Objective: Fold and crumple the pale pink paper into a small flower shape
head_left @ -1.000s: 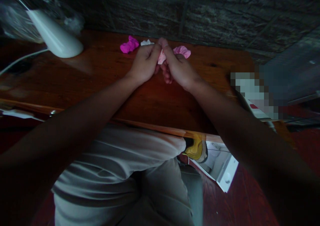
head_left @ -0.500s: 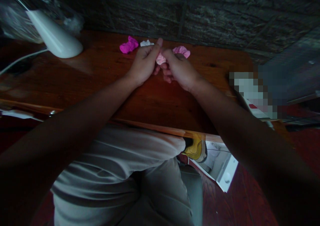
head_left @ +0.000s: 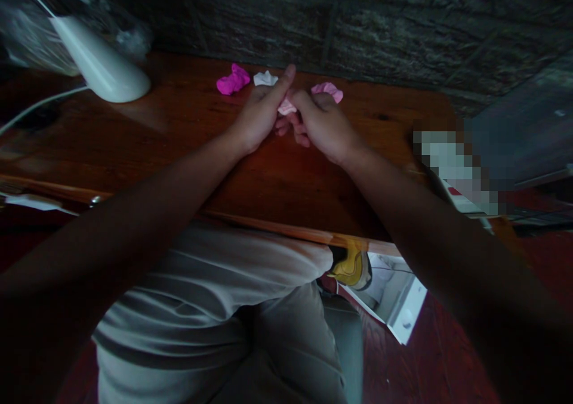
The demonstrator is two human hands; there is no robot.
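Note:
A pale pink crumpled lump [head_left: 286,107], of paper or soft clay, is held between my hands above the wooden table. My left hand [head_left: 259,117] is closed on its left side, with the thumb stretched up and away. From the right, my right hand [head_left: 326,123] pinches the same lump, its thumb on top and its fingers curled beneath. Behind the hands lie a magenta crumpled piece [head_left: 233,80], a white one [head_left: 265,79] and another pink one [head_left: 330,90], partly covered by my right hand. The undersides of the fingers are hidden.
A white lamp base [head_left: 107,73] with its cable stands at the left, near clear plastic wrapping [head_left: 129,40]. A dark brick wall [head_left: 268,28] borders the table [head_left: 188,105]. At the right edge is a blurred-out pale object [head_left: 456,165]; below, an open white box [head_left: 405,311].
My left thumb has extended a little further upward, and my fingers have shifted slightly around the pink lump. The other crumpled pieces stay in place; the view has moved slightly.

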